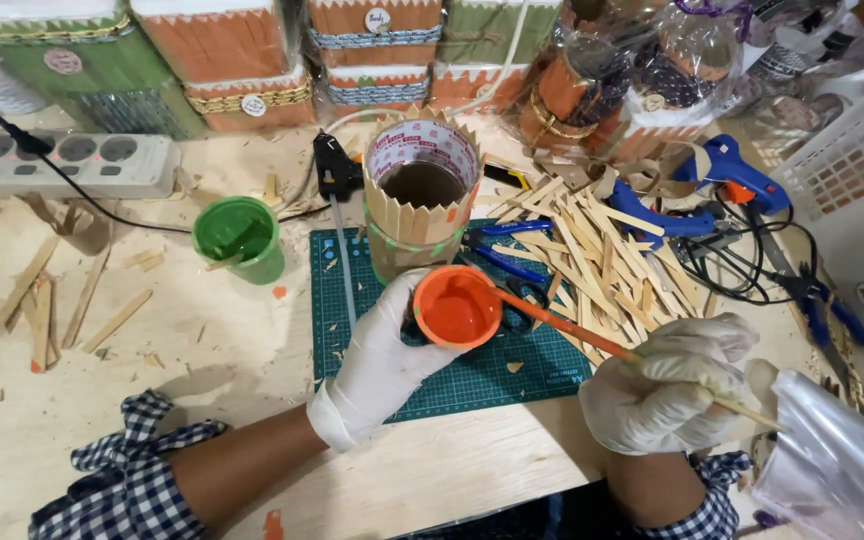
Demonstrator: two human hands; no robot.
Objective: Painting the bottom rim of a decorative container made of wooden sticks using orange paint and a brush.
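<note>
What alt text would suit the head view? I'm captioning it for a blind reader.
A gloved left hand holds a small cup of orange paint while the gloved right hand dips a brush into it, above a green cutting mat. Behind stand a stick-clad tape roll, a green paint cup and loose craft sticks.

a craft workshop: glue guns (727, 170), a cutting mat (472, 375) and loose craft sticks (602, 255).
</note>
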